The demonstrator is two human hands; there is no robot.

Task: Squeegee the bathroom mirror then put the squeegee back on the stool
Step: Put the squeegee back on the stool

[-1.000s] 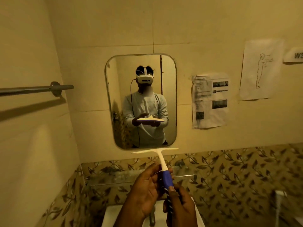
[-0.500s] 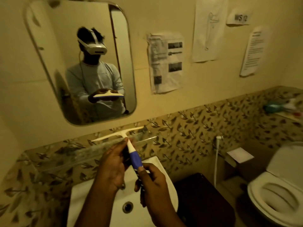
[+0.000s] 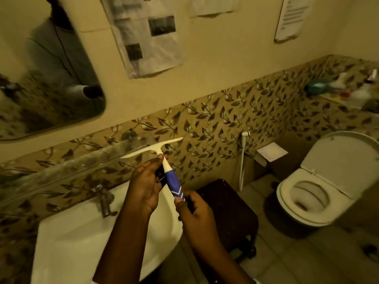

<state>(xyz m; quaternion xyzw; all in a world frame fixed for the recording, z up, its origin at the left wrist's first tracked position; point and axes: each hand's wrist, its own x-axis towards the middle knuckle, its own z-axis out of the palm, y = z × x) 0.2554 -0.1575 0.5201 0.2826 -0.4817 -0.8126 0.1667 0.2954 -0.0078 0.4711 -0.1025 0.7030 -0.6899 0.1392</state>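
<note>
View swung further right and down, mirror [image 3: 47, 83] now mostly off to the upper left. Right hand [image 3: 194, 212] grips squeegee [image 3: 164, 160] handle end, left hand [image 3: 146, 181] pinches its neck, over sink [image 3: 82, 238]. Dark stool [image 3: 231, 214] just beyond, toilet [image 3: 320, 185] farther right.

The sink [image 3: 82, 238] sits at seven o'clock, the mirror [image 3: 41, 78] above it at ten. The stool [image 3: 229, 212] stands just right of the sink, the toilet [image 3: 311, 193] beyond at three o'clock.
</note>
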